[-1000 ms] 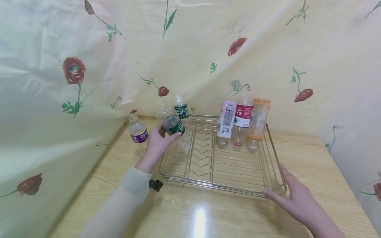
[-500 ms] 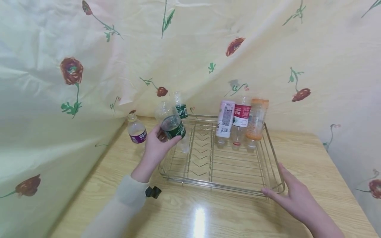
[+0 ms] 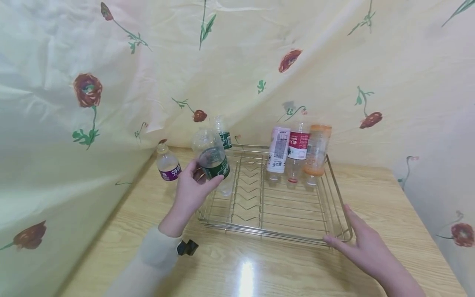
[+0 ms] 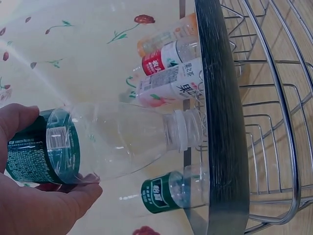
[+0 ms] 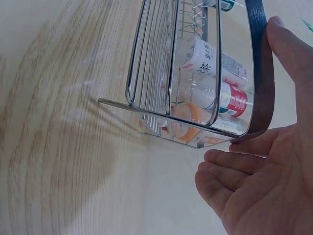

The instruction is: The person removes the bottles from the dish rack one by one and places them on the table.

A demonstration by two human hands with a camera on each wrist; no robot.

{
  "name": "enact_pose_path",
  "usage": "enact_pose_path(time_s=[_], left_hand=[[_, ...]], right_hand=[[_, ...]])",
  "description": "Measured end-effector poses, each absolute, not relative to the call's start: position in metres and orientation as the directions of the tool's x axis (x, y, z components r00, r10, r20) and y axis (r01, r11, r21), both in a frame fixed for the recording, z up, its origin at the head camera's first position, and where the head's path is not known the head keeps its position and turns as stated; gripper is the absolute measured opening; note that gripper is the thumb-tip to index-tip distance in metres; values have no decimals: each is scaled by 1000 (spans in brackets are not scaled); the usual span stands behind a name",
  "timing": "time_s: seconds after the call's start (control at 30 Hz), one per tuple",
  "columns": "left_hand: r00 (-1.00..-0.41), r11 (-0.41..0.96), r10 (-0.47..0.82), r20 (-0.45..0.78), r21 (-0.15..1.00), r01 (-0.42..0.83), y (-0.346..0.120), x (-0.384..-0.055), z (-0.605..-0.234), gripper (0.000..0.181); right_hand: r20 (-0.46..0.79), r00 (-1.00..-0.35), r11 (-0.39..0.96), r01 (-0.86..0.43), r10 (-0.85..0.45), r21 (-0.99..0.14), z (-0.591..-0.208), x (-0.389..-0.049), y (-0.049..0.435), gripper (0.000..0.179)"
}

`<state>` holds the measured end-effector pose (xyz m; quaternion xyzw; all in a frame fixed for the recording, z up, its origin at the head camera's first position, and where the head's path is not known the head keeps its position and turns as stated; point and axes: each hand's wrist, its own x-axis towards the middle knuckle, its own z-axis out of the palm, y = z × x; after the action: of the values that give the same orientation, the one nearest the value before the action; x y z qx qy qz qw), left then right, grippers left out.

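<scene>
While the right hand [image 3: 365,248] has stayed braced at the rack's 4 o'clock corner, the left hand [image 3: 188,187] has shifted slightly toward 7 o'clock over the past 1 second, bringing the neck of the green-labelled bottle [image 3: 218,168] a little nearer the person. That bottle is at 10 o'clock from the middle of the wire rack [image 4: 226,117], tilted, base up and neck down, above the left section. As I judge it, it is only being positioned so far, with the left hand's fingers and thumb clamped round its label. I cannot tell whether the neck touches the wires. The hands are well apart; the right thumb and forefinger spread along 2 sides of the corner, touching the rim without wrapping round it. Nearest in the way is the 2nd green bottle [image 4: 162,192], neck down in the rack just beyond, toward 11 o'clock, so clearance on that side looks tight. Between 12 and 2 o'clock, 3 more lean neck down in the rack: a pink-and-white bottle [image 3: 278,150], a red-labelled bottle [image 3: 299,144] and an orange-banded bottle [image 3: 317,152]. Toward 9 o'clock, outside the rack, a purple-labelled bottle [image 3: 169,168] stands upright on the table [image 3: 209,272], near the left hand.
</scene>
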<state>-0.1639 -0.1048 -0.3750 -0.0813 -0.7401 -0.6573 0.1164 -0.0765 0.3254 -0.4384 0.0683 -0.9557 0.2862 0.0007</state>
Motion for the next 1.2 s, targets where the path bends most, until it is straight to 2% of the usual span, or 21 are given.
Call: enact_pose_path(time_s=[0.37,1.2], left_hand=[[-948,90,-9,318,945,316,-98,-158,-372,67],[-922,136,39,386,912,388,-92,-153,-371,66]], right_hand=[[44,-991,820,-131,-128,-557,-441,-76,327,110],[69,-988,819,-155,-141,-553,-436,-75,325,110]])
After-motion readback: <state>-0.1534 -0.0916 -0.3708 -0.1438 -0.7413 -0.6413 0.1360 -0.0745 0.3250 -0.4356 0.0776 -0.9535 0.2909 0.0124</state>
